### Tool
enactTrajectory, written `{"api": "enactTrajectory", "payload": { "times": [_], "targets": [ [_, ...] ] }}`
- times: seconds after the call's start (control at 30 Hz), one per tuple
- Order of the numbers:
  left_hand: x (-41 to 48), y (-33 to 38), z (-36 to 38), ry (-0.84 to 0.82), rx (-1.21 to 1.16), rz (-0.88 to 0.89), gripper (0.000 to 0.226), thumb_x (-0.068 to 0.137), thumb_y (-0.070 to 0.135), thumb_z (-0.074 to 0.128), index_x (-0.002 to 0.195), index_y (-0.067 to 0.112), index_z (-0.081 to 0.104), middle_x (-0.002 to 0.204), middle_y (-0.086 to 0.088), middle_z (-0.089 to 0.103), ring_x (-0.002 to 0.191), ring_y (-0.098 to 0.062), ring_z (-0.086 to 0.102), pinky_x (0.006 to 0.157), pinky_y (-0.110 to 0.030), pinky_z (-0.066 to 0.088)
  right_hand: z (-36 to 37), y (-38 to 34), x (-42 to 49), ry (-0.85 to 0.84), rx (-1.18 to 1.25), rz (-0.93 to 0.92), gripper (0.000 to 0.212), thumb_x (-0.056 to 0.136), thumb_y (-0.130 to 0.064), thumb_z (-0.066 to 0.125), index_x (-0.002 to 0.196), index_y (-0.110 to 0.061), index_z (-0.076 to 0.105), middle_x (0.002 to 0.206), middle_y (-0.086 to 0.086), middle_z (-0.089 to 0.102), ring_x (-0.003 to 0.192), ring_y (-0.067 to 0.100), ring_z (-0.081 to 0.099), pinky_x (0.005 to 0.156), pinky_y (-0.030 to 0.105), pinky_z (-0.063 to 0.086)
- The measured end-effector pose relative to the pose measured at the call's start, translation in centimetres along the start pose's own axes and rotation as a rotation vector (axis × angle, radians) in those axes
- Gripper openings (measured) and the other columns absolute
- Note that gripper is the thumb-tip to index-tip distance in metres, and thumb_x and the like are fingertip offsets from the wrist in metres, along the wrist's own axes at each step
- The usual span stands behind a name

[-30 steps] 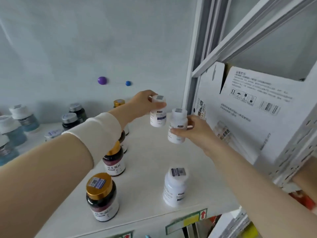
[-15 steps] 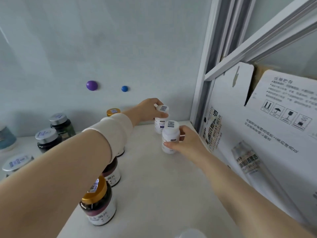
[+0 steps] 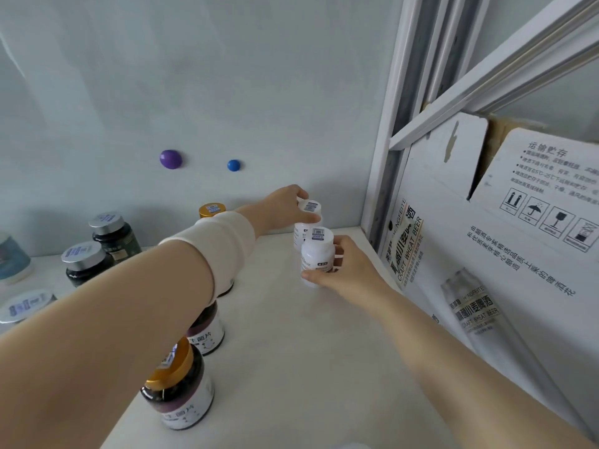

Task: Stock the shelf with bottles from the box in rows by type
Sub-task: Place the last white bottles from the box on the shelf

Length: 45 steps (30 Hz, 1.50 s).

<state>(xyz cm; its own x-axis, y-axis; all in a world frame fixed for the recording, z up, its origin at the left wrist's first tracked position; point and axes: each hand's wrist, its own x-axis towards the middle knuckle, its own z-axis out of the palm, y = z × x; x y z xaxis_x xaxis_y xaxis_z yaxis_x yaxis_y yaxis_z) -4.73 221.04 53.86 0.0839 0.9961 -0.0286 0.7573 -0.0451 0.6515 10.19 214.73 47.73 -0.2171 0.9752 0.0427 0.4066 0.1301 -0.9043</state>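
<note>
Two small white bottles stand one behind the other near the back right corner of the white shelf (image 3: 291,351). My left hand (image 3: 285,207) grips the rear white bottle (image 3: 308,218) round its cap, close to the back wall. My right hand (image 3: 343,270) holds the front white bottle (image 3: 317,254) by its body, its base on the shelf. A row of dark jars with gold lids runs from front to back on the left: the nearest gold-lidded jar (image 3: 176,390), a second gold-lidded jar (image 3: 207,332) partly under my left arm, and a far gold lid (image 3: 212,209).
Dark jars with silver lids (image 3: 111,234) (image 3: 86,262) stand further left, with a flat white lid (image 3: 26,304) and a blue-tinted jar (image 3: 13,260) at the edge. A white beer carton (image 3: 505,254) leans beyond the shelf's upright post (image 3: 385,176). Two magnets (image 3: 170,159) dot the wall.
Both hands moved toward the back wall and lowered their white bottles onto the shelf. The view shifted forward, so the white bottle at the shelf's front dropped out of sight.
</note>
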Motion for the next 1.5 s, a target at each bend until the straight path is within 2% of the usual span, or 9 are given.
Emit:
{"api": "enactTrajectory", "payload": {
  "times": [0.13, 0.23, 0.37, 0.47, 0.63, 0.93, 1.07, 1.2, 1.5],
  "targets": [
    [-2.5, 1.3, -2.3, 0.036, 0.089, -0.044, 0.06, 0.087, 0.041, 0.06, 0.136, 0.013, 0.039, 0.136, -0.003, 0.047, 0.123, -0.022, 0.048, 0.106, -0.035, 0.038, -1.6, -1.8, -0.9, 0.067, -0.088, -0.059, 0.072, 0.072, -0.032, 0.077, 0.133, -0.017, 0.041, 0.131, -0.004, 0.047, 0.112, 0.009, 0.048, 0.089, 0.022, 0.038],
    [-6.0, 2.3, -4.5, 0.143, 0.225, -0.039, 0.053, 0.091, 0.037, 0.056, 0.135, 0.011, 0.042, 0.138, -0.004, 0.047, 0.125, -0.022, 0.046, 0.102, -0.03, 0.035, -2.6, -4.3, -1.7, 0.139, -0.175, -0.116, 0.069, 0.079, -0.036, 0.071, 0.137, -0.015, 0.039, 0.138, 0.003, 0.04, 0.125, 0.016, 0.043, 0.1, 0.026, 0.036],
    [-12.6, 2.4, -7.2, 0.277, 0.43, -0.054, 0.047, 0.093, 0.034, 0.053, 0.132, 0.012, 0.044, 0.133, -0.006, 0.052, 0.12, -0.024, 0.05, 0.096, -0.033, 0.04, -2.1, -8.1, -3.8, 0.151, -0.404, -0.23, 0.06, 0.085, -0.035, 0.062, 0.136, -0.014, 0.04, 0.137, 0.009, 0.04, 0.128, 0.022, 0.042, 0.101, 0.03, 0.035],
    [-18.8, 1.2, -8.9, 0.343, 0.605, -0.123, 0.044, 0.093, 0.034, 0.051, 0.132, 0.015, 0.043, 0.131, -0.005, 0.053, 0.117, -0.025, 0.052, 0.092, -0.036, 0.042, 0.5, -11.2, -6.1, 0.083, -0.566, -0.315, 0.055, 0.089, -0.033, 0.057, 0.137, -0.013, 0.038, 0.137, 0.011, 0.039, 0.127, 0.026, 0.041, 0.1, 0.036, 0.036],
    [-30.5, -2.7, -12.9, 0.415, 0.728, -0.284, 0.043, 0.094, 0.035, 0.049, 0.132, 0.017, 0.042, 0.129, -0.005, 0.054, 0.117, -0.026, 0.052, 0.09, -0.036, 0.042, 8.9, -17.1, -11.5, -0.039, -0.735, -0.54, 0.053, 0.091, -0.033, 0.053, 0.137, -0.011, 0.038, 0.135, 0.013, 0.041, 0.125, 0.03, 0.042, 0.098, 0.04, 0.039],
    [-57.3, -15.8, -19.4, 0.55, 0.913, -0.72, 0.038, 0.094, 0.026, 0.048, 0.127, 0.007, 0.046, 0.124, -0.016, 0.055, 0.114, -0.034, 0.054, 0.086, -0.039, 0.043, 34.2, -27.2, -27.6, -0.344, -0.66, -0.978, 0.042, 0.093, -0.027, 0.044, 0.13, -0.008, 0.043, 0.134, 0.015, 0.044, 0.125, 0.032, 0.041, 0.101, 0.04, 0.035],
    [-70.3, -25.3, -17.8, 0.491, 0.873, -0.945, 0.04, 0.095, 0.024, 0.048, 0.13, 0.007, 0.044, 0.128, -0.017, 0.052, 0.118, -0.034, 0.051, 0.091, -0.04, 0.042, 48.4, -26.2, -37.7, -0.601, -0.668, -1.064, 0.045, 0.092, -0.027, 0.048, 0.132, -0.007, 0.041, 0.135, 0.017, 0.042, 0.126, 0.034, 0.04, 0.103, 0.04, 0.036],
    [-82.9, -34.9, -13.4, 0.531, 0.662, -1.184, 0.037, 0.092, 0.025, 0.05, 0.125, 0.008, 0.048, 0.126, -0.014, 0.056, 0.117, -0.034, 0.053, 0.091, -0.04, 0.043, 59.8, -23.3, -46.8, -0.84, -0.751, -1.097, 0.046, 0.093, -0.031, 0.047, 0.132, -0.007, 0.041, 0.137, 0.016, 0.04, 0.126, 0.034, 0.039, 0.1, 0.041, 0.035],
    [-97.4, -49.1, 0.4, 0.381, 0.235, -1.505, 0.03, 0.094, 0.015, 0.043, 0.122, 0.007, 0.047, 0.123, -0.016, 0.056, 0.113, -0.035, 0.053, 0.088, -0.04, 0.042, 75.0, -11.5, -58.6, -1.277, -1.002, -1.063, 0.049, 0.093, -0.033, 0.048, 0.134, -0.01, 0.039, 0.135, 0.015, 0.041, 0.127, 0.033, 0.039, 0.102, 0.039, 0.033]
  ]
}}
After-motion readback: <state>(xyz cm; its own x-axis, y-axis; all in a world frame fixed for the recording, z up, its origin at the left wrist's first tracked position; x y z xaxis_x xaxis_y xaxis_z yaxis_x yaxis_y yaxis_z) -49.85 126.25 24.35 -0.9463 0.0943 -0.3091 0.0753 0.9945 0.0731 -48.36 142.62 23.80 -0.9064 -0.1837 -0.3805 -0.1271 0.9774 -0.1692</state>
